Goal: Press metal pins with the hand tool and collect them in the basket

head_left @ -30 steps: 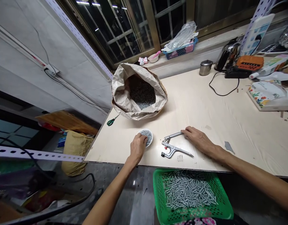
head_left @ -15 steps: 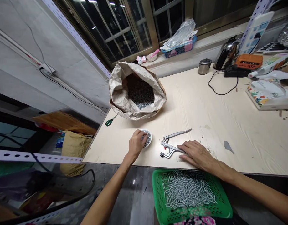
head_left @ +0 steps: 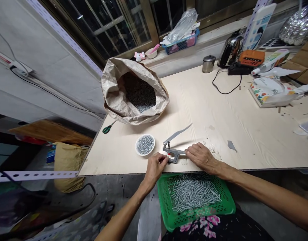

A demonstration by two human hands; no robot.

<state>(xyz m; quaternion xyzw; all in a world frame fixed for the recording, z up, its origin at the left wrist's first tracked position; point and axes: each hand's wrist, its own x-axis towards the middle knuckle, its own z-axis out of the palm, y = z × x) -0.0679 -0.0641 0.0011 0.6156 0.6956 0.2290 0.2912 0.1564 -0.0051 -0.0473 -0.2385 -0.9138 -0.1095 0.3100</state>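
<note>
My right hand (head_left: 201, 156) is closed round the lower handle of grey metal snap-fastener pliers (head_left: 174, 154), which rest on the table near its front edge. The pliers' upper handle stands raised, with a coil spring and a small red part by the jaws. At the jaw end, my left hand (head_left: 156, 166) has thumb and fingertips pinched together; whatever is between them is too small to make out. A white bowl (head_left: 145, 145) full of small silvery metal pieces sits just behind the left hand. Below the table edge, a green basket (head_left: 166, 219) holds many short metal tubes.
A large open sack (head_left: 111, 77) with dark metal pieces inside stands on the table (head_left: 194, 100) at the back left. Scissors (head_left: 108, 128) lie by the left edge. Further right are a lidded metal cup (head_left: 208, 64), a kettle (head_left: 230, 50) and a tissue pack (head_left: 272, 90).
My left hand has left the bowl and come to the jaws of the pliers. The right hand has tipped the pliers, keeping hold of the handle. The whole view has shifted a little.
</note>
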